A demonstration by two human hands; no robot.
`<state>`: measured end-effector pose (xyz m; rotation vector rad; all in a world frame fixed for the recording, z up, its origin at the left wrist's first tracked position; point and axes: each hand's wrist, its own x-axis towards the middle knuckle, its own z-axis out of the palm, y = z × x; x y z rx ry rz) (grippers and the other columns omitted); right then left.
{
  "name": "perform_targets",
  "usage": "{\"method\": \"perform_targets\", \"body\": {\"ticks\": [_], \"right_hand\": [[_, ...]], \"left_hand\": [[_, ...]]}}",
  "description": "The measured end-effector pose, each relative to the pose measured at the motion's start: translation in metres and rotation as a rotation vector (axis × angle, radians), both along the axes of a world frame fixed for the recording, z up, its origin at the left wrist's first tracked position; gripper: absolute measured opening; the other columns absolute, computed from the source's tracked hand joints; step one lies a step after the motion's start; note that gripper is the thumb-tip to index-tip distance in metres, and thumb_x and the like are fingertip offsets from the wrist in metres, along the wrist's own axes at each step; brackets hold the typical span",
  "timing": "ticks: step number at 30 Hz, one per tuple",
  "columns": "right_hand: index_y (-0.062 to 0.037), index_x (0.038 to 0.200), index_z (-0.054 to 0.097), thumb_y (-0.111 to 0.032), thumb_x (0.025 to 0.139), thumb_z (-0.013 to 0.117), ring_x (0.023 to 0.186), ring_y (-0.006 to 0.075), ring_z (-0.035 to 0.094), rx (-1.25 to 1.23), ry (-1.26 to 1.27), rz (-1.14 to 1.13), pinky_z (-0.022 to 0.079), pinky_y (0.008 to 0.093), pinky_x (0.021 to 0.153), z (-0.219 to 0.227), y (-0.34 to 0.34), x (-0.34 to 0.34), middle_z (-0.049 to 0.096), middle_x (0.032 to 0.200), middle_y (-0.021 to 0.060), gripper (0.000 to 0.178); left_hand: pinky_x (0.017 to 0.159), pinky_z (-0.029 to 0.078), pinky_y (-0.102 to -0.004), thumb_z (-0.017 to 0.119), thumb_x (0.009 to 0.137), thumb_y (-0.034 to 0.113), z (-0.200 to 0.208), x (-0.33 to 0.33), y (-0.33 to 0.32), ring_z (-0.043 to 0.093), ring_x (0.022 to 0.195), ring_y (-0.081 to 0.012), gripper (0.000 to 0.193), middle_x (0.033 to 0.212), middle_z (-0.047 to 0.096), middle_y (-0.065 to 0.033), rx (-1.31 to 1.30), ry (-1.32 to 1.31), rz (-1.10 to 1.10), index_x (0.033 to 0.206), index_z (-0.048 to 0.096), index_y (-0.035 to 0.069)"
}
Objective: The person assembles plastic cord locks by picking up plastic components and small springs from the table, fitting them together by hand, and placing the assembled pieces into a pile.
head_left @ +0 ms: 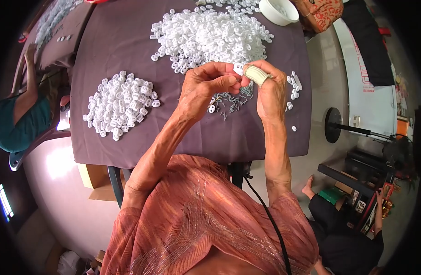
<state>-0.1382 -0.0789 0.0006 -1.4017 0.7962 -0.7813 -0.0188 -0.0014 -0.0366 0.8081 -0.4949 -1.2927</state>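
Note:
In front of me, above the table, my left hand (208,85) and my right hand (272,89) meet fingertip to fingertip. A small white plastic piece with dark holes (238,68) is pinched between them. A pale ribbed wrap (257,76) covers one digit of my right hand. Below the fingers lies a scatter of thin dark grey bits (231,103), too small to name, with a loose white piece (212,109) beside it. A large heap of similar white pieces (210,36) spreads just beyond my hands. To the left sits a smaller heap (122,103).
A brown cloth (183,142) covers the table. Several white bits (294,87) lie near its right edge. At the back right stand a white bowl (279,11) and a patterned orange bag (318,13). One person (22,114) is at the left, another (343,229) at the lower right.

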Motion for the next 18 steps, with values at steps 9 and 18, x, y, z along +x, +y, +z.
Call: {"method": "perform_targets", "body": {"ticks": [9, 18], "right_hand": [[0.0023, 0.078, 0.061, -0.001, 0.072, 0.052, 0.061, 0.0096, 0.055, -0.187, 0.172, -0.062, 0.041, 0.0215, 0.058, -0.016, 0.007, -0.006, 0.059, 0.066, 0.0052, 0.011], [0.0011, 0.077, 0.061, -0.003, 0.073, 0.055, 0.06, 0.0076, 0.052, -0.257, 0.207, -0.139, 0.04, 0.0223, 0.054, -0.027, 0.019, -0.01, 0.058, 0.066, 0.0021, 0.008]], "left_hand": [[0.064, 0.05, -0.0267, 0.06, 0.077, 0.01, 0.003, -0.004, 0.0, 0.061, 0.07, -0.0162, 0.013, 0.076, 0.062, -0.0102, 0.118, -0.015, 0.02, 0.078, 0.058, -0.003], [0.06, 0.05, -0.028, 0.055, 0.075, 0.005, -0.014, -0.014, -0.002, 0.059, 0.061, -0.0163, 0.007, 0.071, 0.059, -0.0092, 0.181, 0.037, 0.12, 0.076, 0.057, -0.002]]}}
